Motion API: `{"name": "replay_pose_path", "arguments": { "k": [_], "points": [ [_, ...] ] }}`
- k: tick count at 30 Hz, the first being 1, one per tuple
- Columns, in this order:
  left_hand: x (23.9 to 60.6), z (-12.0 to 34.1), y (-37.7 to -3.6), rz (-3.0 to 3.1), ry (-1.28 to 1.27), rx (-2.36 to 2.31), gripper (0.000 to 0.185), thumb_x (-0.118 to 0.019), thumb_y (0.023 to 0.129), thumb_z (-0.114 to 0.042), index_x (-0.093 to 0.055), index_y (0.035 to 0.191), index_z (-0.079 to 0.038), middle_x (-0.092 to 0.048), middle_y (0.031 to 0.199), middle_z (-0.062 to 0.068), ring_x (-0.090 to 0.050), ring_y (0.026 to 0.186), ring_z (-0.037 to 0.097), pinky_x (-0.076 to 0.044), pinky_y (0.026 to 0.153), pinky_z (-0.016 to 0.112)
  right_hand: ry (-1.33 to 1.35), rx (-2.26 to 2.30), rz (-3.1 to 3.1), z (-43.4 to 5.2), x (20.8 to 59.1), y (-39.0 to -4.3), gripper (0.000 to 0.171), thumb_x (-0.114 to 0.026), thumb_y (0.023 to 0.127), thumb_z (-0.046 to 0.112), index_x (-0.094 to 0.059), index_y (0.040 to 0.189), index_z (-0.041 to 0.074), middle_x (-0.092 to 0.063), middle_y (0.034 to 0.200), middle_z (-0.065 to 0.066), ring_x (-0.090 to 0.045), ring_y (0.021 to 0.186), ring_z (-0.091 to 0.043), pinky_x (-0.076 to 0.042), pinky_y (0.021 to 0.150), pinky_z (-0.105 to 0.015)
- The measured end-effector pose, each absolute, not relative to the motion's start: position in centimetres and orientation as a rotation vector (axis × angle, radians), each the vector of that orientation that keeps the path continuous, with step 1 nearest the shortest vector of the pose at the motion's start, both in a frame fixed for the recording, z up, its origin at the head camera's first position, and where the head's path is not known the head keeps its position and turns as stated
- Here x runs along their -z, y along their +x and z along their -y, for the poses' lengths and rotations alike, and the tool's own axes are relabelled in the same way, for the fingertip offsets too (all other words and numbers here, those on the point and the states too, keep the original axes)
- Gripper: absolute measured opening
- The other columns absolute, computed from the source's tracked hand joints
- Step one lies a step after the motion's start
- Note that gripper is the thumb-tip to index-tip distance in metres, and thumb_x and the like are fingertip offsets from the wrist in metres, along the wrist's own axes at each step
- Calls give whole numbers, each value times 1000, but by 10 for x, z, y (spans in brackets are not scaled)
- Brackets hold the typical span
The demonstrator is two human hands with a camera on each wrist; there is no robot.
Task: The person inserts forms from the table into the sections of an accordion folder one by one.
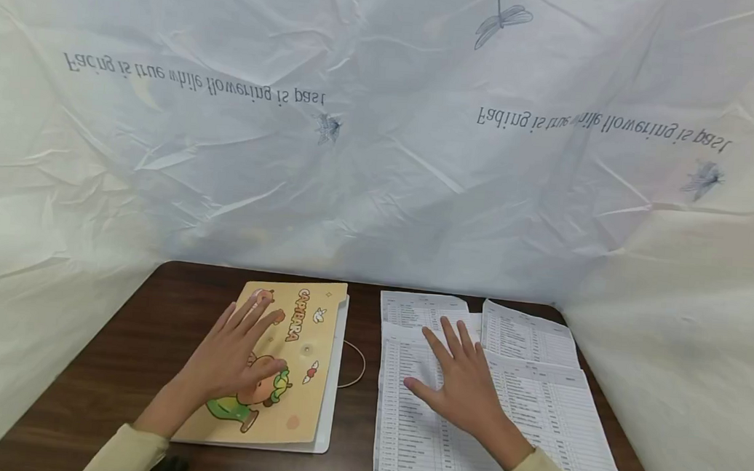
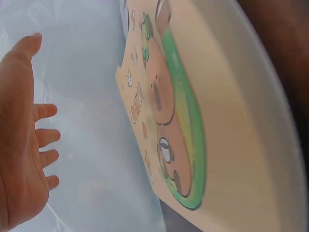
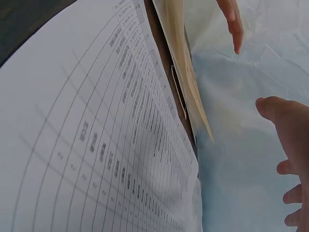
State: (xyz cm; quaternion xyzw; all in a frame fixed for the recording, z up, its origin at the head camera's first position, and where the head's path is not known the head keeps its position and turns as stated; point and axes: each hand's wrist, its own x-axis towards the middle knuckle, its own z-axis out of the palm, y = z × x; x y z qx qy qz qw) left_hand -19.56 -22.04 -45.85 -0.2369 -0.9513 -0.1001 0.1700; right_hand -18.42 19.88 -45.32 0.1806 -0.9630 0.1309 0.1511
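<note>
A tan folder [image 1: 302, 405] printed with a cartoon capybara and the word CAPYBARA lies on the left part of the table, its cover slightly raised over a white back. Above it my left hand [image 1: 227, 353] is spread, fingers extended; the left wrist view shows a gap between this hand [image 2: 21, 140] and the cover. To the right, several printed sheets [image 1: 412, 428] with tables of text lie overlapping. My right hand [image 1: 465, 387] hovers over them with fingers spread, and the right wrist view has the hand [image 3: 292, 140] apart from the paper. Neither hand holds anything.
A thin elastic loop [image 1: 360, 366] sticks out from the folder's right side. The dark brown wooden table [image 1: 125, 364] has rounded far corners. White printed sheeting [image 1: 380, 192] hangs close behind it and along both sides. Two smaller sheets [image 1: 528, 334] lie at the far right.
</note>
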Motion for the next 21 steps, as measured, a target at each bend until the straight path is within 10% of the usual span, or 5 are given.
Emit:
{"name": "replay_pose_path", "arguments": {
  "k": [21],
  "points": [
    [452,186,-235,2775,-985,471,77,-58,96,-61,-45,153,-11,-35,162,14,-31,150,37,-20,119,61,872,-493,2823,-142,470,-207,88,-63,89,69,-40,158,19,-27,167,-8,-19,155,-35,-27,114,-65]
  ]
}}
